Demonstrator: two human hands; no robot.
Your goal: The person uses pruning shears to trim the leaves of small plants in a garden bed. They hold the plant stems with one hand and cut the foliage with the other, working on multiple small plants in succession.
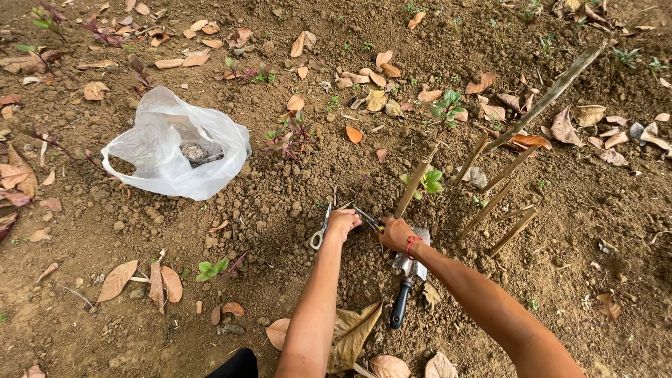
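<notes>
Both my hands reach down to bare brown soil. My left hand [342, 223] is closed on a small thin object, beside a pair of scissors [320, 234] with pale handles lying on the ground. My right hand [395, 232], with a red band on its wrist, grips the base of a slanted wooden stick [416, 182] planted in the soil. What passes between the two hands is too small to tell. A small green seedling [428, 182] grows just beyond the stick. A hand trowel [407, 280] with a black handle lies under my right forearm.
A translucent white plastic bag [175, 150] with something dark inside sits to the left. Several more slanted sticks [500, 203] stand in a row at the right, and a longer pole [553, 94] leans above them. Dry leaves and small weeds are scattered all around.
</notes>
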